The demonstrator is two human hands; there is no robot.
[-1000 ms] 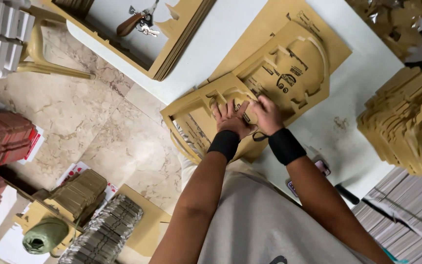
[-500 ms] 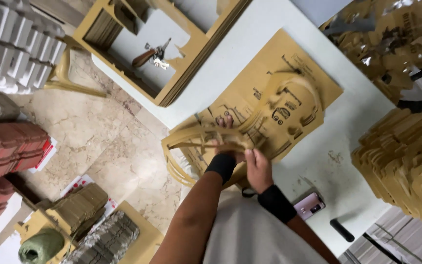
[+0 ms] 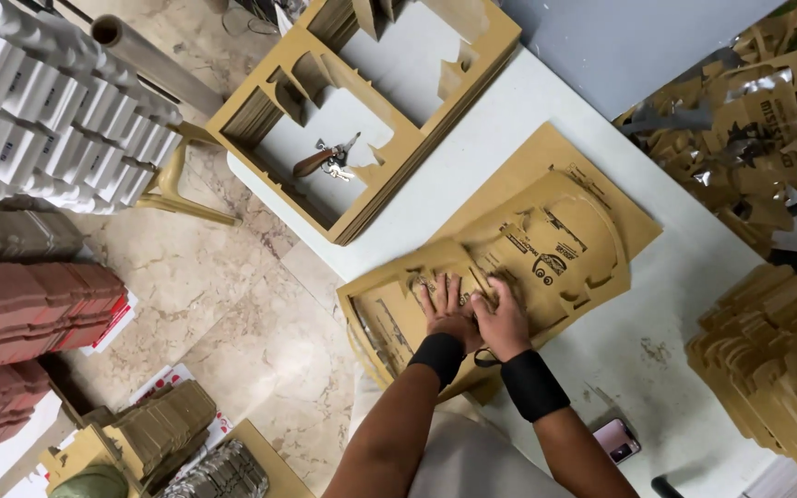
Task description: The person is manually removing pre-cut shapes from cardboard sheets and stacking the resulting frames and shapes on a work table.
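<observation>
Marble floor tiles point(image 3: 205, 304) in beige fill the left side of the view, and on them, at the far left, stand rows of white boxes point(image 3: 39, 101) above stacks of red cartons point(image 3: 20, 318), with bundles of folded brown cardboard point(image 3: 163, 433) lower down. Beside these, a white worktop point(image 3: 694, 286) runs diagonally from the upper middle to the lower right. At its upper end lies a thick stack of cut-out cardboard frames point(image 3: 362, 111), and a bunch of keys with a brown fob point(image 3: 325, 161) rests on the worktop inside one of the openings. Near the middle lies a pile of die-cut cardboard sheets point(image 3: 546, 231), printed with dark markings, its lower edge reaching the worktop's rim. The left hand point(image 3: 445, 309) lies flat on the near part of the top sheet, its fingers spread and released, pressing down and grasping nothing. The right hand point(image 3: 503, 316) touches it just to the right, also palm down on the same sheet, its fingers slightly curled against the cardboard without closing around anything. Both wrists wear black bands. Lower right of the hands, a pink phone point(image 3: 616, 440) lies on the worktop. At the far right stands a tall stack of cut cardboard pieces point(image 3: 777, 360), and above it a loose heap of cardboard scraps point(image 3: 749, 111).
</observation>
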